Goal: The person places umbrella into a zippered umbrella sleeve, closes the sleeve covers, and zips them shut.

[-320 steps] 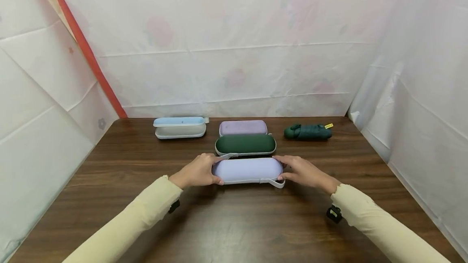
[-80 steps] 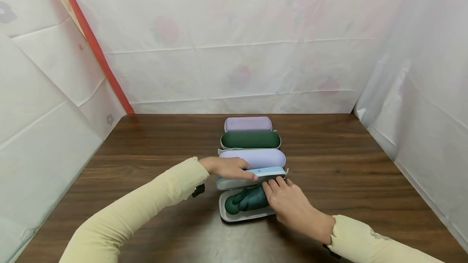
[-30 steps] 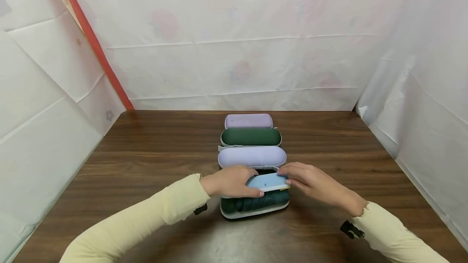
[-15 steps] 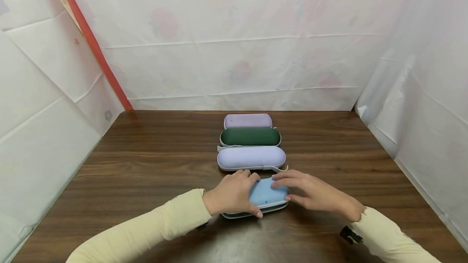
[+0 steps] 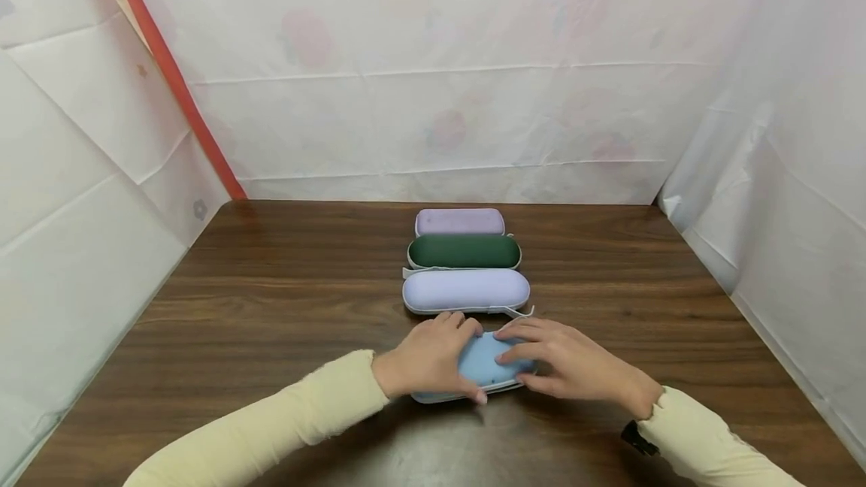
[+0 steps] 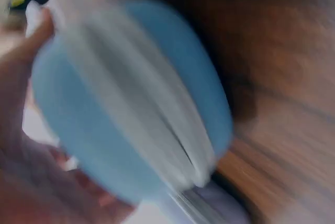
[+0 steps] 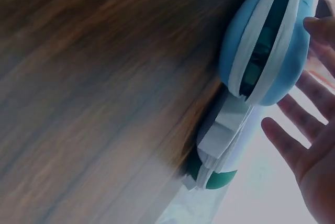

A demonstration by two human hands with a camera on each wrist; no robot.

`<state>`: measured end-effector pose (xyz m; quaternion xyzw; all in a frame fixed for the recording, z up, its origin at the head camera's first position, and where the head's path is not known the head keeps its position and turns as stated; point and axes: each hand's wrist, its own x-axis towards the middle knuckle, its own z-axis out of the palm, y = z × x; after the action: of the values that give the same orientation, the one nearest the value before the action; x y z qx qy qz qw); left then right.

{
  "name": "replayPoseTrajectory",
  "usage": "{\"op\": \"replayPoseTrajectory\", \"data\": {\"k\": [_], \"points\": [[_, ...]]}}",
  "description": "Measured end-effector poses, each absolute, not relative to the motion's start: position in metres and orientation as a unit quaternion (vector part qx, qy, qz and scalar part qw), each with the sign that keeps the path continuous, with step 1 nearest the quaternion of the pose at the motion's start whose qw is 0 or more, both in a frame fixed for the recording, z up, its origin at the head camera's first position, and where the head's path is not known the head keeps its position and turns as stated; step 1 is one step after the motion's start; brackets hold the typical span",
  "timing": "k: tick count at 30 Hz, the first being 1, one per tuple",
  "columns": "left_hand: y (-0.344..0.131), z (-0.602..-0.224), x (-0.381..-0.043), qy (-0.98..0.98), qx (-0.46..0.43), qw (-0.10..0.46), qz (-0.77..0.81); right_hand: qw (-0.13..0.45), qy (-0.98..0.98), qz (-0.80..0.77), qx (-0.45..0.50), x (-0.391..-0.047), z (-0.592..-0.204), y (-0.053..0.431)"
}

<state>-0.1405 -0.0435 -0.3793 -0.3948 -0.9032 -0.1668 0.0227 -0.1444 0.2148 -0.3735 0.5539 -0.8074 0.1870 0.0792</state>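
Observation:
A light blue zip case (image 5: 489,361) lies nearest me on the table. Its lid is down, but a gap along the zip in the right wrist view shows the dark green folded umbrella (image 7: 256,59) inside. My left hand (image 5: 433,358) grips the case across its left half, thumb on the near side and fingers over the far side. The left wrist view, blurred, shows the light blue case (image 6: 94,114) beside that palm. My right hand (image 5: 564,361) touches the right part of the lid with spread, lightly bent fingers.
Behind the blue case, a lavender case (image 5: 467,290) with a wrist strap, a dark green case (image 5: 464,251) and a light purple case (image 5: 460,221) stand in a row. The brown wooden table (image 5: 291,269) ends at white sheeting (image 5: 440,96) behind and on both sides.
The umbrella has gone from the table's right into the blue case, which came from the back left. Its lid has come down over the umbrella. My right hand has shifted slightly left on the lid.

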Motion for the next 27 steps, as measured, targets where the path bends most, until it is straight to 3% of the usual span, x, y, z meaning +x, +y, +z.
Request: {"op": "replayPoseTrajectory", "data": {"k": [5,9,18,27], "points": [[-0.072,-0.373,-0.167,-0.848,-0.4,-0.163,-0.306,0.105,-0.807,0.169,0.556,-0.144,-0.371,0.21],[-0.09,-0.376,-0.182,-0.811,-0.428,-0.225,-0.329,0.103,-0.806,0.171,0.557,-0.145,-0.37,0.209],[-0.107,-0.378,-0.19,-0.815,-0.469,-0.192,-0.28,0.057,-0.808,0.174,0.559,-0.149,-0.366,0.193],[-0.111,-0.384,-0.185,-0.868,-0.455,-0.085,-0.181,0.014,-0.812,0.159,0.561,-0.154,-0.367,0.18]]}}
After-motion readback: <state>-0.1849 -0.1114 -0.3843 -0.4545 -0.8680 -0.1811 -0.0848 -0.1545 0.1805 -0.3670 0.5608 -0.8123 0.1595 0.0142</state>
